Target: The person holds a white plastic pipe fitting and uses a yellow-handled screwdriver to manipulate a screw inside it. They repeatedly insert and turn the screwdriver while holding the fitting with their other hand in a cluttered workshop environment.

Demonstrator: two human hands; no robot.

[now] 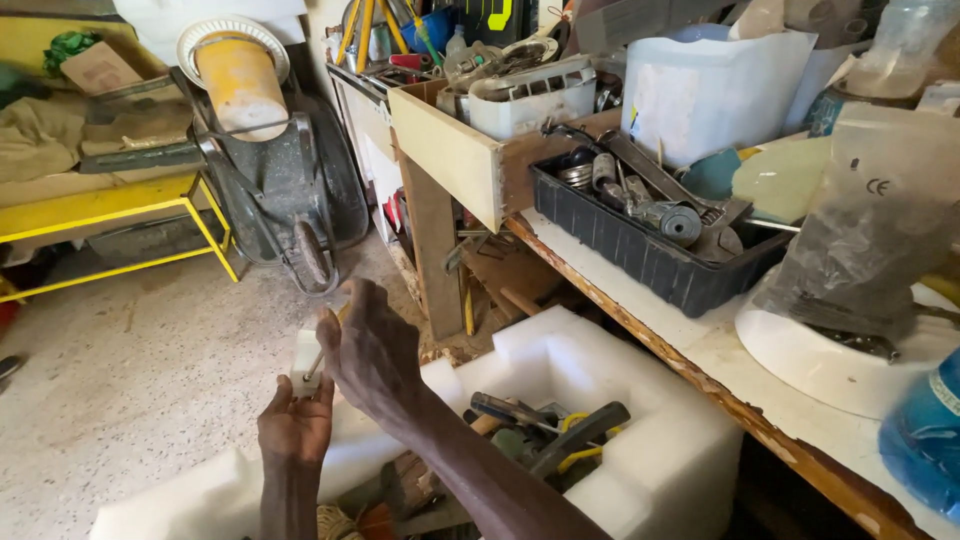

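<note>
While the left hand (293, 432) sits palm-up with a small white plastic block (304, 362) resting on its fingertips, the right hand (368, 350) has its fingers curled around a thin metal rod (314, 366) poking at that block — can't tell how tight the grip is. Both hover over the speckled concrete floor (130, 390), just beside a white foam box (640, 440) full of hand tools (545, 430), below the cluttered wooden workbench (700, 340).

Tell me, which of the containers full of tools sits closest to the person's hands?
The white foam box on the floor, right beside both hands. The dark plastic crate and the wooden drawer sit higher up, on and above the workbench.
</note>
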